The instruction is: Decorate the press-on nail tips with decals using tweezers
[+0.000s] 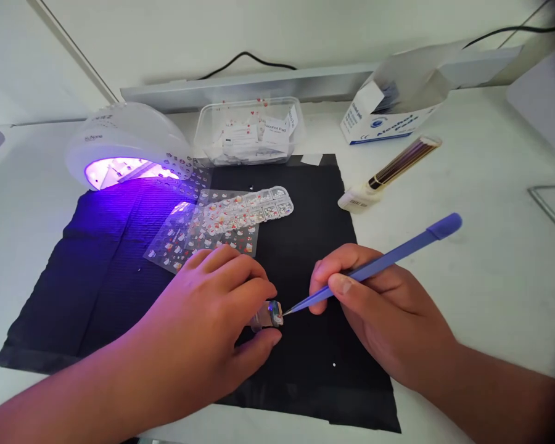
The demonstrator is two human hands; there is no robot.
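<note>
On a black mat (300, 246), the left hand (213, 308) pinches a small nail tip (268, 313) between closed fingers. The right hand (379, 308) — fingers closed on purple tweezers (379, 262) — touches their point to it (a lit nail lamp (124, 148) glows behind).

The one camera sits on my head. It looks forward and down, close over my fingers (254, 290) and the table (467, 246) beyond them.

Box (388, 117) apparently reads "Alcohol"; sachet (274, 129) "Alcohol Pad".

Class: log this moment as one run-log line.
left hand: holds nail tip | right hand: tweezers touching it | black mat | lamp lit
</note>
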